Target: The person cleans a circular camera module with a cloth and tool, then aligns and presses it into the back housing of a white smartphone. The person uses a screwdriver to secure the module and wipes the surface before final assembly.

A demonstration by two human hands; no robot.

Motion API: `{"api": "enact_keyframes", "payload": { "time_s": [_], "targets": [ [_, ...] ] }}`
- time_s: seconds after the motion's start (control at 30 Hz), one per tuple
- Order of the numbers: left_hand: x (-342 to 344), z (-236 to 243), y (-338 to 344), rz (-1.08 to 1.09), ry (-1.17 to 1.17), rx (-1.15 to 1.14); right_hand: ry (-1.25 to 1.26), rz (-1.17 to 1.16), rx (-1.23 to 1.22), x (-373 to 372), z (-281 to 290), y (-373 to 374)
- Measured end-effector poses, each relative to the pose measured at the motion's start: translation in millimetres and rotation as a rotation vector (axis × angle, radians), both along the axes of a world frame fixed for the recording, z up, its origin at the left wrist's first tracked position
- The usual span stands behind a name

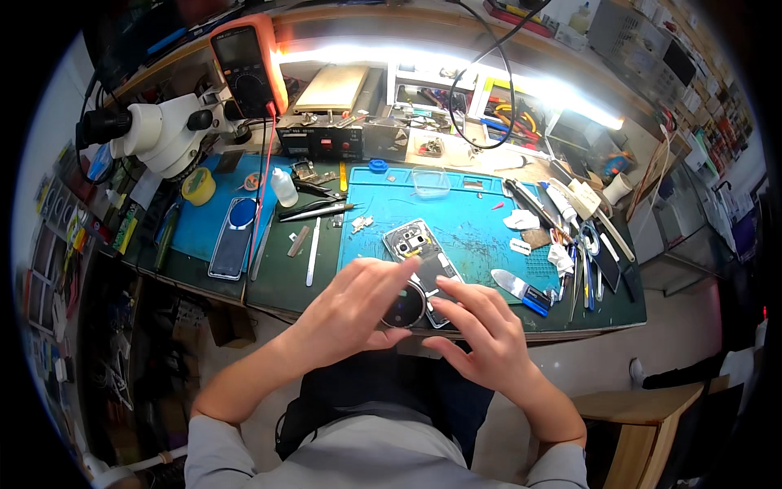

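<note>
Opened phone [417,251] flat on blue mat, dark round part [404,307] at its near end

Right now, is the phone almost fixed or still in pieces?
Still in pieces. Done: the phone lies open on the blue mat, its insides showing. In hand: the left hand and right hand hold a round dark part at the phone's lower end. Left: nothing covers the phone's inside yet, and small parts and tweezers lie out.
</note>
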State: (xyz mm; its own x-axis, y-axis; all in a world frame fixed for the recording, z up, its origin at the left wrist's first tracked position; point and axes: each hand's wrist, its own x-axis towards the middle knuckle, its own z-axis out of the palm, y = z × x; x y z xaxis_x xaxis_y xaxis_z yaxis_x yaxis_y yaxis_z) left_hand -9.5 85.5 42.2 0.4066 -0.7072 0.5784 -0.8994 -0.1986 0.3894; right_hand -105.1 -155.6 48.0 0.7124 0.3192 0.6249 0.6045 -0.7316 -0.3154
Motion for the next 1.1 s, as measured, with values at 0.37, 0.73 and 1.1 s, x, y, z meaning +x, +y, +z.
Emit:
{"api": "enact_keyframes", "payload": {
  "time_s": [0.37, 0.73, 1.1],
  "targets": [
    [35.0, 5.0, -18.8, -0.326, 0.281, 0.037, 0.25, 0.011, 0.225, 10.5, -19.0, -6.1],
    [45.2, -21.8, -23.4, -0.364, 0.44, 0.032, 0.349, -0.059, 0.095, 19.6, -15.1, -5.0],
    [59.5, -24.5, -12.9, 0.159, 0.363, -0.102, 0.214, -0.225, 0.156, 65.0, -19.8, -6.5]
  ]
}}
